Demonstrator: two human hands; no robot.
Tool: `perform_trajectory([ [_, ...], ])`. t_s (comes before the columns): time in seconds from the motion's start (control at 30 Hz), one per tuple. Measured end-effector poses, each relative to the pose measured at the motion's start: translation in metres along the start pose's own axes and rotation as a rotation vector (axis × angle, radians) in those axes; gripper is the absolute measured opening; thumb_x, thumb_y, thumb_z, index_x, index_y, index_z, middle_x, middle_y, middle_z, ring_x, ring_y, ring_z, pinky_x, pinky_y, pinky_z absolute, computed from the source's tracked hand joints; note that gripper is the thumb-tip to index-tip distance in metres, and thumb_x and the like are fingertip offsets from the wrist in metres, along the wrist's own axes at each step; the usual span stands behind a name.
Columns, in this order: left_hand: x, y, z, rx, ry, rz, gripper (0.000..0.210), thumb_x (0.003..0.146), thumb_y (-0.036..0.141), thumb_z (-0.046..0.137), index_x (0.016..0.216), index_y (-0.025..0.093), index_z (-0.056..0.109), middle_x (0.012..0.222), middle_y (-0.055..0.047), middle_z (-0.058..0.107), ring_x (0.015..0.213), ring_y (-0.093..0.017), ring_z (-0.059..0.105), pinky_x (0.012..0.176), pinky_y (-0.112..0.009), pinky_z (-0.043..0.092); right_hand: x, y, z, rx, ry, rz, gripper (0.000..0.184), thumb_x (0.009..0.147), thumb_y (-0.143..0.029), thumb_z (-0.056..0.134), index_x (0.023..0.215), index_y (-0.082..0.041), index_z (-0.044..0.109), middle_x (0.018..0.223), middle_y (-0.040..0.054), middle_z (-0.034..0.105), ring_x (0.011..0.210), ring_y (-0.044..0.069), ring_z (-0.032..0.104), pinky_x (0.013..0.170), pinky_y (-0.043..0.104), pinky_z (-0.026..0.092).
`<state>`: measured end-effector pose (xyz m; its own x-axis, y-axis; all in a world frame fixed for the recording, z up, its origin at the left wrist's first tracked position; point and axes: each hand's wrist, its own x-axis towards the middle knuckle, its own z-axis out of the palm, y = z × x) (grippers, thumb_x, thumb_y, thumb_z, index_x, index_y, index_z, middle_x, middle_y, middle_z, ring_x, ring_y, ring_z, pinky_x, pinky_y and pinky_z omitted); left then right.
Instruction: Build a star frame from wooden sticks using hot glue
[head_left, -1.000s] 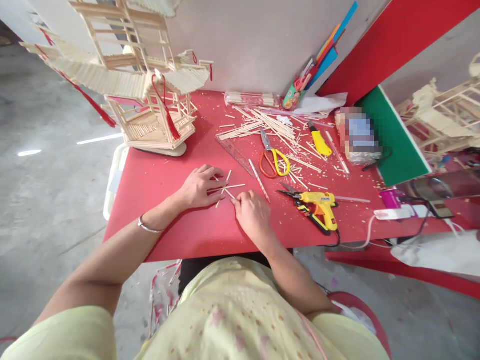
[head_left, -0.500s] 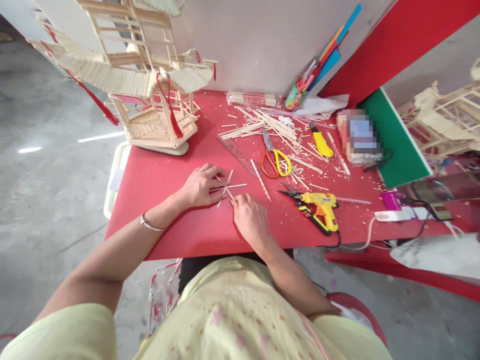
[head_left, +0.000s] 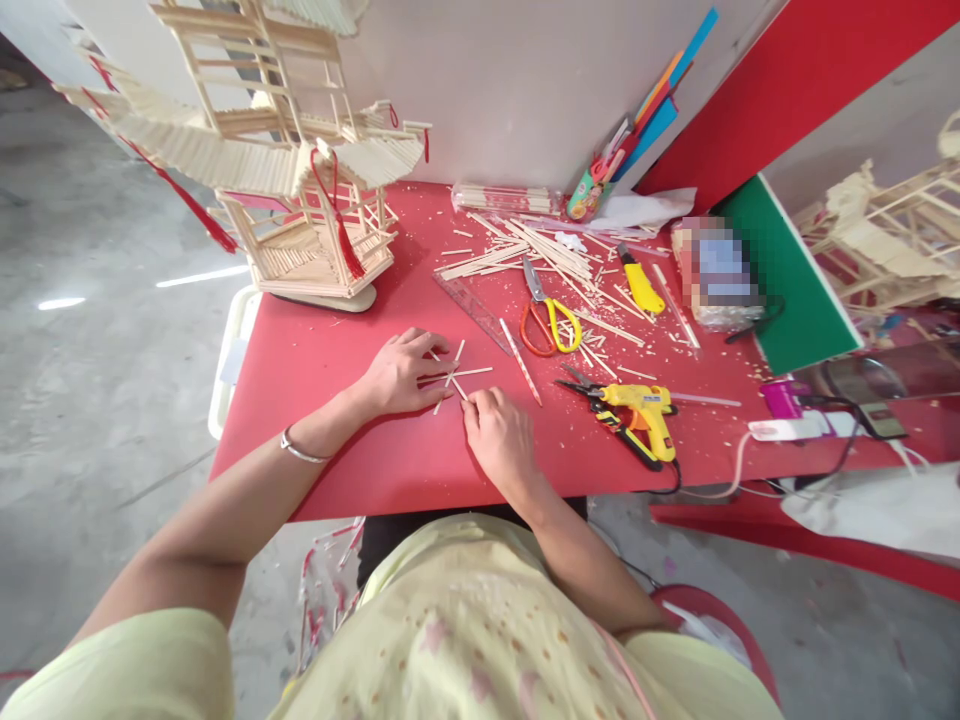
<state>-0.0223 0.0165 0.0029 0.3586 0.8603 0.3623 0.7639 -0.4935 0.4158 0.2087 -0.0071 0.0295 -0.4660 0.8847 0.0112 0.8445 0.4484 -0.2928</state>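
touching crossed sticks | left hand: spread | right hand: pinching one end

Thin, pale sticks lie crossed like a star at the left hand's fingers, one reaching the right hand.
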Motion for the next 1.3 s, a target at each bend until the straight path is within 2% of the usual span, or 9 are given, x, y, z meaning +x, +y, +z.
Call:
perform_trajectory([
  [0.53, -0.002, -0.002, 0.003, 0.013, 0.021, 0.020, 0.035, 0.092, 0.049, 0.071, 0.117, 0.028, 0.084, 0.126, -0.011, 0.070, 0.108, -0.028, 0.063, 0.097, -0.044, 0.051, -0.007, 0.004, -0.001, 0.084, 0.018, 0.013, 0.015, 0.106, -0.029, 0.062, 0.099, -0.023, 0.073, 0.098, 0.0033, 0.075, 0.085, 0.018, 0.069, 0.072, 0.028, 0.041],
  [0.73, -0.001, -0.003, -0.002, -0.034, 0.015, 0.037, 0.041, 0.091, 0.053, 0.073, 0.123, 0.029, 0.081, 0.130, -0.012, 0.070, 0.112, -0.029, 0.063, 0.100, -0.046, 0.050, -0.016, 0.014, -0.008, 0.238, 0.168, 0.009, 0.019, 0.109, -0.034, 0.056, 0.103, -0.023, 0.071, 0.100, 0.0041, 0.075, 0.091, 0.018, 0.070, 0.080, 0.026, 0.047],
  [0.8, 0.002, 0.004, -0.010, -0.057, 0.075, 0.029, 0.041, 0.091, 0.053, 0.075, 0.123, 0.028, 0.081, 0.135, -0.013, 0.068, 0.118, -0.031, 0.063, 0.105, -0.049, 0.048, -0.016, 0.017, -0.015, 0.340, 0.252, -0.012, 0.023, 0.111, -0.036, 0.053, 0.105, -0.023, 0.069, 0.100, 0.0046, 0.074, 0.093, 0.017, 0.069, 0.085, 0.025, 0.049],
  [0.83, 0.004, 0.010, -0.013, -0.069, 0.147, -0.010, 0.038, 0.091, 0.053, 0.075, 0.119, 0.028, 0.082, 0.134, -0.012, 0.069, 0.118, -0.031, 0.062, 0.106, -0.051, 0.047, -0.015, 0.017, -0.020, 0.390, 0.297, -0.022, 0.024, 0.111, -0.038, 0.051, 0.105, -0.022, 0.069, 0.100, 0.0049, 0.073, 0.093, 0.016, 0.069, 0.086, 0.025, 0.050],
  [0.9, 0.008, 0.029, -0.018, -0.188, 0.228, -0.081, 0.031, 0.092, 0.051, 0.075, 0.110, 0.028, 0.085, 0.120, -0.011, 0.072, 0.109, -0.027, 0.065, 0.105, -0.051, 0.048, -0.013, 0.017, -0.028, 0.469, 0.362, -0.043, 0.027, 0.112, -0.040, 0.050, 0.106, -0.022, 0.068, 0.099, 0.0053, 0.073, 0.092, 0.016, 0.069, 0.086, 0.024, 0.052],
  [1.0, 0.012, 0.063, -0.013, -0.625, 0.216, -0.241, 0.033, 0.092, 0.051, 0.077, 0.113, 0.028, 0.085, 0.113, -0.010, 0.073, 0.103, -0.025, 0.068, 0.093, -0.043, 0.056, -0.008, 0.012, -0.037, 0.503, 0.361, -0.071, 0.028, 0.112, -0.042, 0.050, 0.106, -0.022, 0.068, 0.099, 0.0054, 0.074, 0.091, 0.016, 0.069, 0.085, 0.024, 0.052],
  [1.13, 0.019, 0.095, 0.010, -1.063, 0.438, -0.563, 0.031, 0.086, 0.053, 0.083, 0.096, 0.023, 0.086, 0.099, -0.008, 0.076, 0.084, -0.018, 0.068, 0.072, -0.031, 0.057, -0.004, 0.011, -0.044, 0.469, 0.308, -0.102, 0.028, 0.111, -0.042, 0.050, 0.106, -0.022, 0.070, 0.100, 0.0048, 0.076, 0.089, 0.015, 0.070, 0.081, 0.023, 0.051],
  [1.23, 0.025, 0.102, 0.021, -1.207, 0.550, -0.641, 0.033, 0.081, 0.052, 0.088, 0.092, 0.021, 0.084, 0.095, -0.007, 0.078, 0.081, -0.015, 0.068, 0.075, -0.027, 0.057, 0.007, 0.028, -0.054, 0.382, 0.193, -0.190, 0.036, 0.113, -0.043, 0.046, 0.099, -0.022, 0.072, 0.094, 0.0034, 0.076, 0.082, 0.015, 0.068, 0.076, 0.023, 0.047],
  [1.3, 0.028, 0.103, 0.022, -1.204, 0.597, -0.646, 0.034, 0.081, 0.052, 0.088, 0.090, 0.020, 0.082, 0.091, -0.006, 0.079, 0.077, -0.013, 0.068, 0.071, -0.025, 0.057, 0.025, 0.048, -0.064, 0.242, 0.129, -0.150, 0.045, 0.114, -0.043, 0.040, 0.092, -0.022, 0.073, 0.085, 0.0040, 0.074, 0.076, 0.016, 0.066, 0.073, 0.024, 0.045],
])
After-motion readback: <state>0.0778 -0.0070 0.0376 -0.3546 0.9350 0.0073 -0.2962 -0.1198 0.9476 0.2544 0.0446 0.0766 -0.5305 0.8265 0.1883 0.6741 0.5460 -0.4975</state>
